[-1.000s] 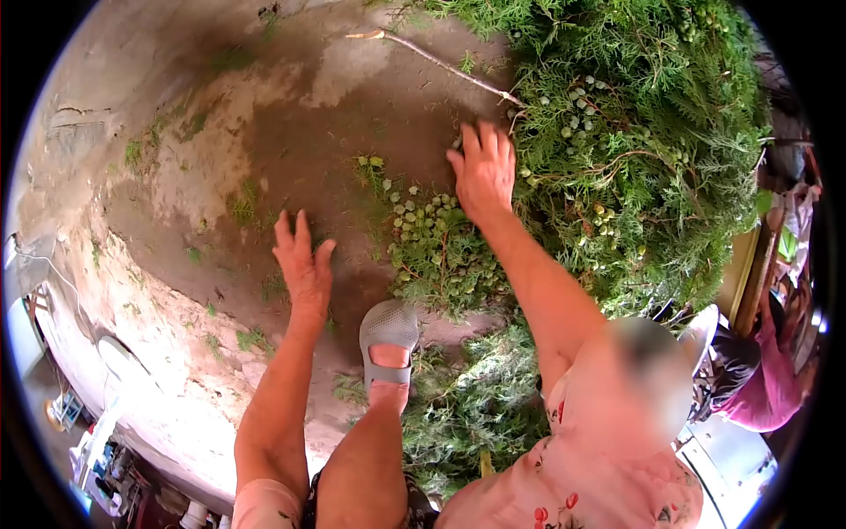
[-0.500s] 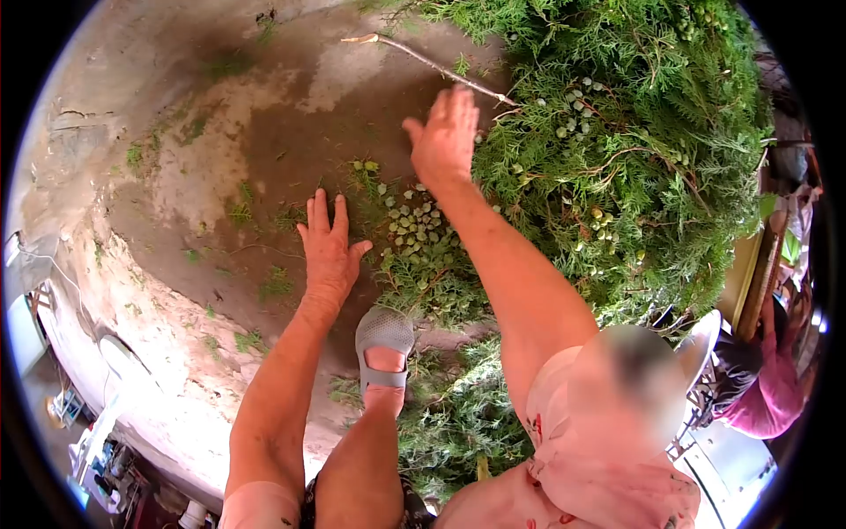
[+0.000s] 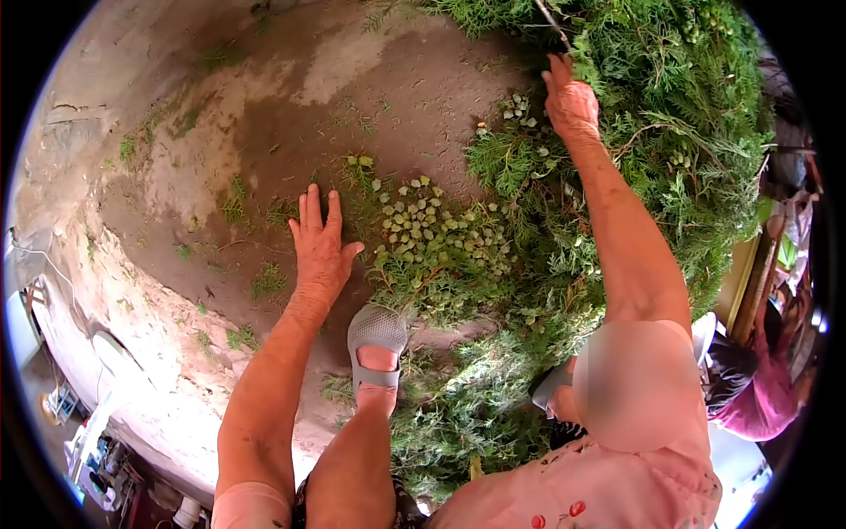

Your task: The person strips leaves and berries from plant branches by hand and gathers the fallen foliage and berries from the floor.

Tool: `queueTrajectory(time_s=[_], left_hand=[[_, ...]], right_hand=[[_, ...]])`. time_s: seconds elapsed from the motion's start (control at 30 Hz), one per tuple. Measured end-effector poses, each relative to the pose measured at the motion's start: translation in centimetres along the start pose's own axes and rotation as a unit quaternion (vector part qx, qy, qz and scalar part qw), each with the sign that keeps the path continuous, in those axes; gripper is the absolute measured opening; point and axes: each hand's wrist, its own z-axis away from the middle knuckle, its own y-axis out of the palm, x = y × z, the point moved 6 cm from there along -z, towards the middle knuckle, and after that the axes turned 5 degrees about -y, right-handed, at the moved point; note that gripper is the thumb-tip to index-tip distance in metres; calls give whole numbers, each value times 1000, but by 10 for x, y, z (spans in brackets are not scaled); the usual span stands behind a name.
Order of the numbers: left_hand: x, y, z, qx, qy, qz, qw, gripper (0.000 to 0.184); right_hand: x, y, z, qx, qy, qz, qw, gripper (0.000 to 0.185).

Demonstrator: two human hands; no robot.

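My left hand [image 3: 322, 251] rests on the brown earthen floor [image 3: 291, 123] with fingers spread, holding nothing. To its right lies a small heap of pale green cones [image 3: 427, 225] among evergreen sprigs. My right hand [image 3: 575, 108] reaches to the far right, at the edge of a large pile of leafy evergreen branches [image 3: 670, 70]. Its fingers are curled at the lower end of a thin bare branch [image 3: 553, 22], which slants up out of view; foliage partly hides the contact. A few more cones [image 3: 518, 108] sit just left of that hand.
A grey shoe [image 3: 377, 339] stands below the cone heap, and another shoe [image 3: 551, 385] is among the lower greenery [image 3: 476, 414]. At the right edge is a person in a purple top [image 3: 762, 397]. Small sprigs [image 3: 269, 280] are scattered on the floor.
My right hand has moved right and away from me, uncovering the cone heap. The bare branch has shifted right and turned steeper. My left hand has stayed nearly in place.
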Motion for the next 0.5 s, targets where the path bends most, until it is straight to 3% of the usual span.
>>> queueTrajectory(time_s=[0.03,0.1,0.17,0.23,0.3,0.43,0.5], left_hand=[[1,0,0,3,0,-3,1000,85],[0,0,0,-9,2,1,1000,80],[2,1,-1,-30,0,13,999,76],[2,1,-2,-51,-5,24,998,72],[0,-5,-3,-106,-2,81,991,66],[-11,-7,-7,-116,16,90,989,63],[-13,-5,-10,-110,27,86,990,62]], right_hand=[[2,9,-1,-38,-24,-36,998,35],[12,76,7,130,-112,158,972,38],[54,37,57,175,120,54,976,40],[81,36,91,133,86,-53,986,41],[98,36,134,23,-8,-2,1000,41],[139,23,206,101,-93,-107,985,34],[144,14,212,45,-135,-111,984,29]])
